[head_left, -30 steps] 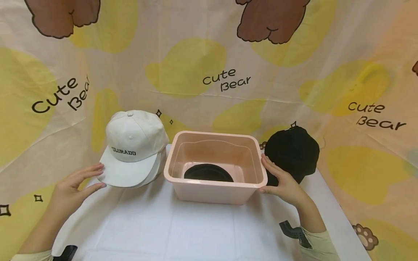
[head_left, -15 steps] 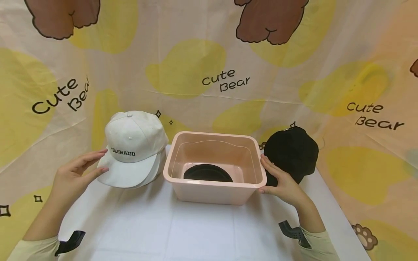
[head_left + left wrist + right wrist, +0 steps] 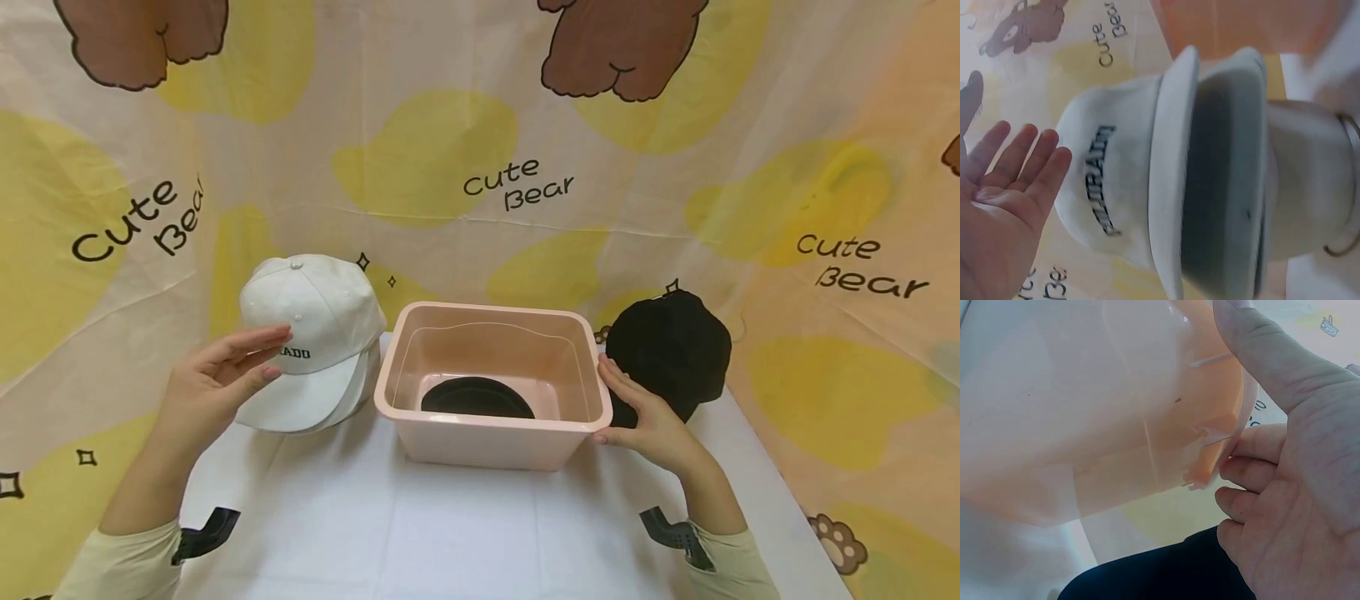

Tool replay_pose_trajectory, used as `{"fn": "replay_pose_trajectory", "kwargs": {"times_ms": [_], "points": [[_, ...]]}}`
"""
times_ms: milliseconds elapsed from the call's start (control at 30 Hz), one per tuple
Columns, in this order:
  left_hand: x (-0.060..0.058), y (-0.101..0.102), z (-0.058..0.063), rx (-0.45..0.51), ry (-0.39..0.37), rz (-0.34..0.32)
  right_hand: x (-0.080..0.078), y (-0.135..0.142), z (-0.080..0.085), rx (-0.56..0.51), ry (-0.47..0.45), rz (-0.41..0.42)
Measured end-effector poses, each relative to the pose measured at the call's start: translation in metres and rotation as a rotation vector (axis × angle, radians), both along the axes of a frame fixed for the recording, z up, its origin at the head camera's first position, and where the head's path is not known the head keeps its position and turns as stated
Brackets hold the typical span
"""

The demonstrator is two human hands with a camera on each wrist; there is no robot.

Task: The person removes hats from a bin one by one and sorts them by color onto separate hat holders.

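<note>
My left hand [image 3: 217,379] stands open in front of a white cap [image 3: 307,312] lettered COLORADO, and hides part of the lettering in the head view. In the left wrist view its straight fingers [image 3: 1029,156] point at the crown, with nothing held. A second pale brim [image 3: 1235,181] sits under the cap's own brim. On the other side, my right hand [image 3: 652,421] rests against the right end of a pink plastic bin [image 3: 487,446]. Its fairly straight fingers touch below the rim, and the thumb [image 3: 1260,344] lies at the front corner. Inside the bin lies a black round thing [image 3: 477,397], partly hidden by the front wall.
A black cap [image 3: 667,350] stands right of the bin, behind my right hand. Everything is on a table with a white cover [image 3: 465,525]. A printed "Cute Bear" cloth [image 3: 427,158] hangs behind and at both sides. Dark wrist mounts [image 3: 206,533] stick out from both sleeves.
My left hand has moved from beside the white cap's brim up and to the right, in front of its lettering. The right hand, bin and caps have stayed in place.
</note>
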State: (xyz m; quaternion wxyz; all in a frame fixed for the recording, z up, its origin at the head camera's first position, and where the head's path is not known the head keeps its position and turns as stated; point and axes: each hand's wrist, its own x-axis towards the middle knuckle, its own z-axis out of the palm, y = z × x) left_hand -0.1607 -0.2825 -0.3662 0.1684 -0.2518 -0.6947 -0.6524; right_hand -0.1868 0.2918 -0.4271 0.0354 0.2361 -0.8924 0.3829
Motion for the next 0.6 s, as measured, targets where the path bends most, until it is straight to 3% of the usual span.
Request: {"fn": "replay_pose_trajectory", "kwargs": {"times_ms": [167,400,600], "points": [[0.000,0.025,0.000,-0.056,-0.006,-0.009,0.000,0.000,0.001,0.003,-0.008,-0.003],[0.000,0.054,-0.007,-0.188,-0.030,0.055,0.000,0.000,0.001,0.004,-0.016,-0.006],[-0.002,0.064,-0.016,-0.197,-0.057,0.044,0.001,-0.001,0.002,0.008,-0.036,-0.011]]}}
